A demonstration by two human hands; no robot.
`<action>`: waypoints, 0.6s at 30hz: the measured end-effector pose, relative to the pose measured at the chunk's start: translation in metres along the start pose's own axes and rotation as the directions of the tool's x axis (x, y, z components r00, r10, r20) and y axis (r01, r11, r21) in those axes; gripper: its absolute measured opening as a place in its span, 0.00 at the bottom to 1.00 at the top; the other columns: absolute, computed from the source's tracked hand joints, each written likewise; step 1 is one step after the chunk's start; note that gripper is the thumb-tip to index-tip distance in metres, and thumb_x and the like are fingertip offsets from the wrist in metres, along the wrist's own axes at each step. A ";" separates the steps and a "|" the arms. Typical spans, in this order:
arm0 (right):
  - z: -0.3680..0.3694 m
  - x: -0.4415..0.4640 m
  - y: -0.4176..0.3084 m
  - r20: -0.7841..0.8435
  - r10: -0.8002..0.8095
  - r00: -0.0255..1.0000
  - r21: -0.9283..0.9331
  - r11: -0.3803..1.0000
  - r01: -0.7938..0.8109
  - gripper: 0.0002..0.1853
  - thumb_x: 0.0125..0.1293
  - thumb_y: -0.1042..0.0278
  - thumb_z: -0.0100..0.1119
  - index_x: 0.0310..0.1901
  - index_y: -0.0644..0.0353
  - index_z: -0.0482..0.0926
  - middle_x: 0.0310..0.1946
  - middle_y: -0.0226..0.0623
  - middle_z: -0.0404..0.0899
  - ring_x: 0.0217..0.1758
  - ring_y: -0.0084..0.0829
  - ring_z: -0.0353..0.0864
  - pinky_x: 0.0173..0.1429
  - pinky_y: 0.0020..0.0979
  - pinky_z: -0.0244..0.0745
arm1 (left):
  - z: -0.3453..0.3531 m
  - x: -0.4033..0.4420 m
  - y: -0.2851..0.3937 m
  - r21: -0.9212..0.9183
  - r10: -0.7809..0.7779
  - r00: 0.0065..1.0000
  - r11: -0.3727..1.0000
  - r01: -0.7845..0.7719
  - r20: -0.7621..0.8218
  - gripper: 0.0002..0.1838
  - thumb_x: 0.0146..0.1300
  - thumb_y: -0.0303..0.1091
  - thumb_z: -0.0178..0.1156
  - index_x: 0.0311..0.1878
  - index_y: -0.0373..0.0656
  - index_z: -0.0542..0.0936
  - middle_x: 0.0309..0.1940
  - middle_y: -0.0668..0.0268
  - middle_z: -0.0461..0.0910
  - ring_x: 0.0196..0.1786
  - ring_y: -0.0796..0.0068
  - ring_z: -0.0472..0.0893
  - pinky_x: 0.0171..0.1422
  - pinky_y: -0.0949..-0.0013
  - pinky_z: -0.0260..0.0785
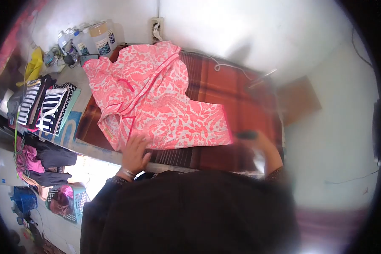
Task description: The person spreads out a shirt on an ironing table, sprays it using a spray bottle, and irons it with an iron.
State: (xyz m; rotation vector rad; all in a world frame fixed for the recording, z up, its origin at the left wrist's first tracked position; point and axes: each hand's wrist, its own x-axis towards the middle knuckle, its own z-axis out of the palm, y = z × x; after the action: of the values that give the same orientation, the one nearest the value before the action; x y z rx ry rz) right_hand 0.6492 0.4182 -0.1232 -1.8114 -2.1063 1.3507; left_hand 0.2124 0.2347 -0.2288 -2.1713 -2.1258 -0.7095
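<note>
A pink and white patterned garment with darker pink trim lies spread on a reddish-brown plaid cloth. My left hand rests on the garment's near edge, palm down with its fingers spread. At the right, beyond the end of the pink-trimmed sleeve, my right hand is closed around the handle of a dark object. That object is blurred, with a pale shiny part under the hand, and looks like an iron. It is apart from the sleeve edge.
Folded striped clothes are stacked at the left. Behind them stand plastic bottles and a yellow cloth. A white cord runs along the back near a wall socket. Below left are a basket and hanging clothes.
</note>
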 end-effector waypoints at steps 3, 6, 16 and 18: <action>-0.013 -0.006 0.023 -0.305 -0.135 0.943 -0.424 0.905 -0.007 0.19 0.50 0.63 0.69 0.46 0.54 0.83 0.40 0.42 0.84 0.40 0.40 0.84 0.45 0.41 0.78 | 0.016 0.062 0.032 -0.179 0.244 0.957 0.960 -0.215 0.156 0.26 0.61 0.48 0.54 0.60 0.47 0.73 0.65 0.58 0.66 0.68 0.55 0.64 0.70 0.40 0.49; -0.024 0.022 0.080 -0.480 -0.055 0.876 -0.655 0.687 -0.316 0.28 0.49 0.62 0.68 0.55 0.55 0.77 0.52 0.48 0.76 0.51 0.47 0.80 0.53 0.46 0.75 | 0.050 0.109 0.067 -0.184 0.465 0.869 0.881 -0.435 0.169 0.28 0.63 0.49 0.52 0.62 0.42 0.71 0.66 0.56 0.66 0.68 0.57 0.66 0.70 0.45 0.53; -0.095 0.047 0.046 -0.434 0.246 0.867 -0.183 0.918 -0.352 0.38 0.52 0.64 0.62 0.68 0.57 0.63 0.56 0.55 0.74 0.61 0.51 0.73 0.62 0.45 0.69 | 0.068 0.149 0.103 -0.033 0.413 0.638 0.854 -0.519 0.650 0.40 0.64 0.58 0.47 0.73 0.42 0.56 0.75 0.58 0.49 0.77 0.61 0.49 0.74 0.42 0.43; -0.133 0.129 0.111 -0.671 0.113 0.733 -0.022 0.985 -0.173 0.37 0.55 0.63 0.62 0.68 0.57 0.62 0.53 0.51 0.76 0.58 0.43 0.76 0.58 0.42 0.72 | 0.077 0.143 0.099 -0.075 0.493 0.613 0.813 -0.577 0.617 0.40 0.64 0.57 0.48 0.73 0.43 0.56 0.75 0.58 0.49 0.77 0.61 0.49 0.75 0.43 0.43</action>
State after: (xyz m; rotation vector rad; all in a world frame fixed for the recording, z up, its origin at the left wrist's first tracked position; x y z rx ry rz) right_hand 0.7685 0.5917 -0.1719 -2.0984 -1.6613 0.4748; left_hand 0.3256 0.3875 -0.2209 -3.0144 -1.4096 0.2307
